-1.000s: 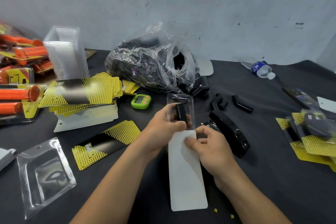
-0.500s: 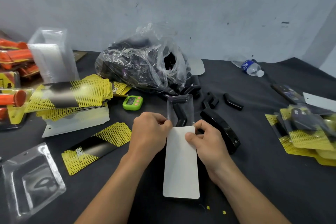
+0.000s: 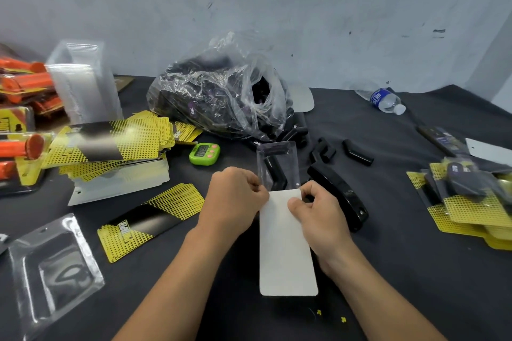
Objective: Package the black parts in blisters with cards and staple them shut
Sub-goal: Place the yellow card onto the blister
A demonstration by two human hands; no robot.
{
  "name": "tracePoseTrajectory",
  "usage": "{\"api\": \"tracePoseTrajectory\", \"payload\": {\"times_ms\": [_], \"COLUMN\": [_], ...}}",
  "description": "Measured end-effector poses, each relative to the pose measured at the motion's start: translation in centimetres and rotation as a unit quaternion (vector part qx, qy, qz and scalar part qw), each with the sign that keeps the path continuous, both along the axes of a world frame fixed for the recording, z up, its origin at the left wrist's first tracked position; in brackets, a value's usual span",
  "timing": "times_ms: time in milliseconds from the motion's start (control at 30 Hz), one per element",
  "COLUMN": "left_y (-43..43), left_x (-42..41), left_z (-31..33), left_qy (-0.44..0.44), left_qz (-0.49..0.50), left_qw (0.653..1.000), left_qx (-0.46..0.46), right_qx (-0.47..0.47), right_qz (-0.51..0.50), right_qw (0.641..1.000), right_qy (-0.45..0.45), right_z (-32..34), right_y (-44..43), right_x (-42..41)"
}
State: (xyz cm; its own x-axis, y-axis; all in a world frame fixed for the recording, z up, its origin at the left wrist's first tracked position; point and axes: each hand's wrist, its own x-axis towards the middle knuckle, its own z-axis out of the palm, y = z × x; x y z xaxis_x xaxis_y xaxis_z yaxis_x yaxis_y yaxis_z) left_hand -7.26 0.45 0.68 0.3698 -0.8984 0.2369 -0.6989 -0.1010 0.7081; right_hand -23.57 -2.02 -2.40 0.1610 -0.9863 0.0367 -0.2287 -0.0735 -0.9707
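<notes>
Dark cloth-covered table (image 3: 415, 271) against a scuffed pale wall. Centre, near edge: one white-backed card (image 3: 285, 252), lying lengthwise away from the person, its far end meeting a clear blister (image 3: 277, 159) that contains one bent black part (image 3: 274, 171). Left hand (image 3: 235, 199): fingers curled, pinching the card's far left corner at the blister. Right hand (image 3: 318, 213): thumb on the card face, fingers curled round its right edge. Just right of the hands: black stapler (image 3: 340, 199), on the table. Behind: clear plastic bag (image 3: 221, 99) of black pieces, with loose black pieces (image 3: 357, 156) beside it. Left: green timer (image 3: 204, 153), heap of yellow dotted cards (image 3: 116, 138), one single yellow card (image 3: 152, 219), stack of empty blisters (image 3: 83, 83), one flat empty blister (image 3: 52, 271), orange packaged goods (image 3: 22, 147). Right: finished yellow packs (image 3: 471, 202); water bottle (image 3: 386, 99) lying on its side.
</notes>
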Motion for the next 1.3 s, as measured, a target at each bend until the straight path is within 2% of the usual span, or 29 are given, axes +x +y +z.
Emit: {"api": "tracePoseTrajectory", "payload": {"times_ms": [133, 200, 267, 367, 500, 567, 633, 733, 833, 933, 1100, 1200, 1300], "left_y": [-0.4, -0.5, -0.6, -0.3, -0.4, -0.5, -0.4, -0.3, -0.2, -0.2, -0.5, -0.6, -0.6], "left_x": [-1.2, -1.6, -1.4, -0.7, 0.6, 0.9, 0.7, 0.4, 0.0, -1.0, -1.6, -1.1, -0.8], "left_z": [0.1, 0.1, 0.0, -0.3, -0.4, -0.4, -0.5, -0.7, -0.7, -0.9, -1.1, -1.0, -1.0], "left_qy": [-0.143, -0.170, -0.120, 0.017, 0.194, 0.232, 0.220, 0.157, 0.139, 0.170, 0.240, 0.241, 0.174], "left_qz": [0.013, 0.015, 0.013, 0.017, -0.006, -0.016, -0.030, -0.045, -0.036, -0.025, -0.060, -0.041, -0.005], "left_qw": [0.988, 0.984, 0.991, 0.998, 0.975, 0.967, 0.969, 0.980, 0.984, 0.982, 0.966, 0.969, 0.984], "left_qx": [0.059, 0.058, 0.049, 0.062, 0.109, 0.103, 0.106, 0.116, 0.101, 0.078, 0.079, 0.041, 0.030], "right_qx": [-0.013, 0.005, 0.024, 0.037, 0.033, 0.021, -0.001, -0.030, -0.036, -0.032, -0.026, 0.005, 0.045], "right_qz": [0.017, 0.009, -0.005, -0.011, -0.017, -0.032, -0.046, -0.056, -0.070, -0.092, -0.110, -0.074, 0.009], "right_qw": [1.000, 1.000, 1.000, 0.999, 0.999, 0.999, 0.999, 0.997, 0.995, 0.993, 0.991, 0.996, 0.999], "right_qy": [0.022, 0.022, -0.003, -0.023, -0.023, -0.007, 0.016, 0.052, 0.068, 0.073, 0.075, 0.055, 0.029], "right_z": [0.5, 0.6, 0.7, 0.8, 0.7, 0.7, 0.7, 0.7, 0.5, 0.4, 0.7, 1.3, 1.4], "right_y": [0.7, 0.9, 0.8, 0.7, 0.9, 1.0, 1.0, 1.1, 1.0, 0.5, 0.0, 0.3, 0.7], "right_x": [0.3, 0.3, 0.2, 0.0, 0.2, 0.2, 0.3, 0.5, 0.6, 0.4, -0.1, -0.1, -0.3]}}
